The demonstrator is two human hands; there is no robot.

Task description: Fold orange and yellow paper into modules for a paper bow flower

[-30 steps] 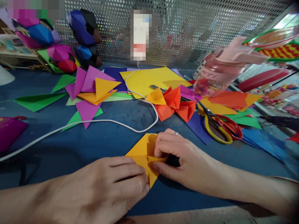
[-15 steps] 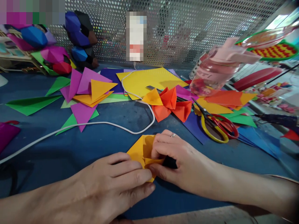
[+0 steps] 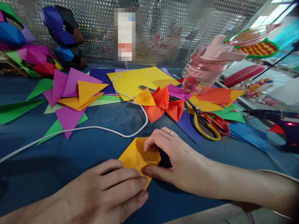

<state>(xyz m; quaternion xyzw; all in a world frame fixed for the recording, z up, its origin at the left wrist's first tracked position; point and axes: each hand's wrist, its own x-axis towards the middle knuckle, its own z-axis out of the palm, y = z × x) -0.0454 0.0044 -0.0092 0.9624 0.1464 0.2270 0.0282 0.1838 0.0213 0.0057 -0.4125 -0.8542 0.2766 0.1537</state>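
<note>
A folded sheet of orange-yellow paper (image 3: 130, 155) lies on the blue tabletop in front of me, with creases and a flap on its right side. My left hand (image 3: 116, 183) holds its lower left part, fingers close together over the paper and thumb beside the lower edge. From the right, my right hand (image 3: 169, 152) grips the flap side, its curled fingers on the upper part and its thumb lower down. The fingers partly cover the sheet.
Beyond the hands lie a folded orange paper piece (image 3: 161, 105), a yellow sheet (image 3: 144, 79), purple triangles (image 3: 70, 118) and scissors (image 3: 207, 124). A white cable (image 3: 100, 127) crosses the table. At the right are a pink bottle (image 3: 203, 68) and a glue gun (image 3: 287, 124).
The flap that stood up between my right thumb and fingers now lies flatter, spread to the right. The view has shifted a little to the right.
</note>
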